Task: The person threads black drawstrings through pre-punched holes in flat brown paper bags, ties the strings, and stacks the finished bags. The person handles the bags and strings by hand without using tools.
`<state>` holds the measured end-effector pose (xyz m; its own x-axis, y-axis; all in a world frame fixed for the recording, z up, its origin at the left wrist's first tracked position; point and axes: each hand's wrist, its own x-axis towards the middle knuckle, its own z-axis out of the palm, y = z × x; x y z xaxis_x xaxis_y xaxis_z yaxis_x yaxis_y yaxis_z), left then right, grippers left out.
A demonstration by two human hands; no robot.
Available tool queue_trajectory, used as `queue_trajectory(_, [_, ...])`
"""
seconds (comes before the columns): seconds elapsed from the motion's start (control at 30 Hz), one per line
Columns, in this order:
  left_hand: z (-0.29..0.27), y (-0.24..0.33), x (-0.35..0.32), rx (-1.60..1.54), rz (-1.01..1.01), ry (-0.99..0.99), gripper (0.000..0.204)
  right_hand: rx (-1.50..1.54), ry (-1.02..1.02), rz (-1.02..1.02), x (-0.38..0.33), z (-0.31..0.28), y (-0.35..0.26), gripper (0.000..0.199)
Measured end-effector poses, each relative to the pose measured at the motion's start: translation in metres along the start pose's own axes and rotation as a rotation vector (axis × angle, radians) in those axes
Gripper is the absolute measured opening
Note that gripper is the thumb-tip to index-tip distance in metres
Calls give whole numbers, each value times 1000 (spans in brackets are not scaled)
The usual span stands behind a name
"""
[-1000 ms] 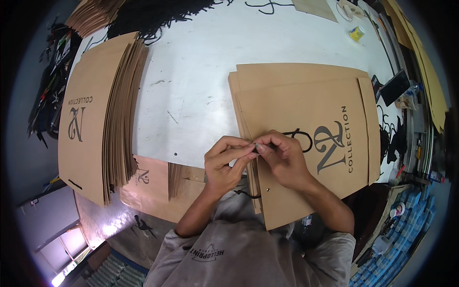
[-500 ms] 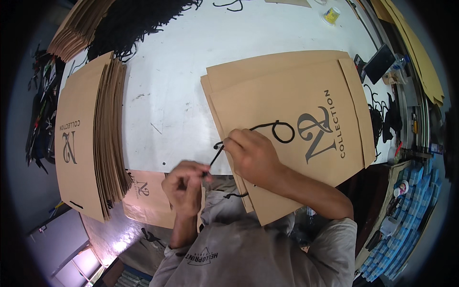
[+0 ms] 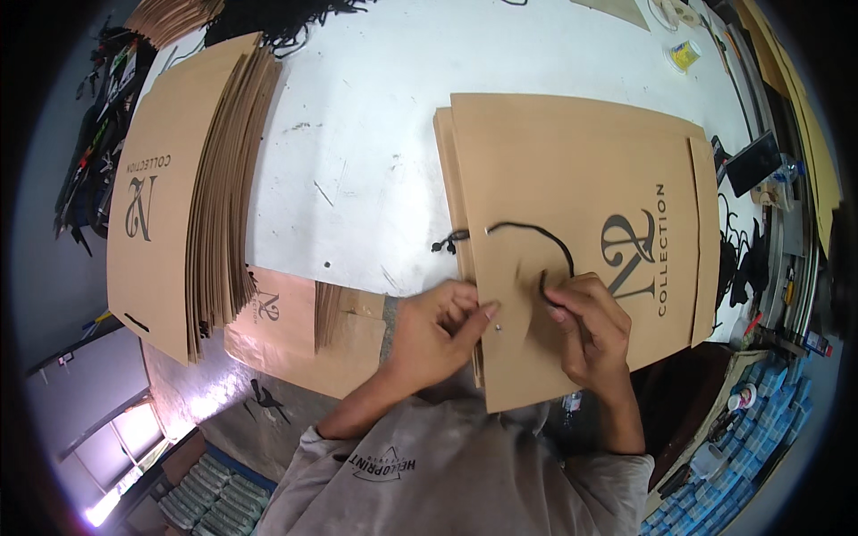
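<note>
A flat brown paper bag [image 3: 554,161] with dark printing lies on top of similar bags at the right of the white table. A black cord [image 3: 536,225] comes out of a hole near its left edge and curves across the face. Its knotted end [image 3: 444,243] sticks out past that edge. My right hand [image 3: 594,330] pinches the cord close to its free end, just above the bag. Closed on the bag's left edge is my left hand [image 3: 438,330], its thumb on top, beside a second small hole [image 3: 498,328].
A tall stack of brown bags [image 3: 170,196] stands at the left. Black cords [image 3: 268,22] are heaped at the far left, with more [image 3: 737,259] beyond the bag's right side. At the far right are a yellow and white cup [image 3: 683,56] and a dark screen [image 3: 752,163].
My left hand has left the cord and moved right to the bag's edge. My right hand has shifted right and now holds the cord near its free end. The view has shifted too.
</note>
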<state>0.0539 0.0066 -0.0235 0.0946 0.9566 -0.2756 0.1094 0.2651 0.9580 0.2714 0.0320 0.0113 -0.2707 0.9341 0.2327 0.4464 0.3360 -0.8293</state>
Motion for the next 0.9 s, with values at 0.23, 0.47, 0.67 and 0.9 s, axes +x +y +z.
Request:
queue_trajectory(0.23, [-8, -1, 10, -287, -82, -24, 13, 313, -144, 136, -11, -2, -1, 19])
queue_trajectory(0.47, [-10, -2, 9, -325, -69, -49, 13, 228, -199, 117, -5, 5, -7, 17])
queue_trajectory(0.67, [-28, 3, 11, -468, -141, -245, 23, 244, -128, 69, -9, 20, -4, 15])
queue_trajectory(0.9, [-28, -9, 10, -445, -76, -343, 42, 195, -37, -35, -8, 33, -4, 18])
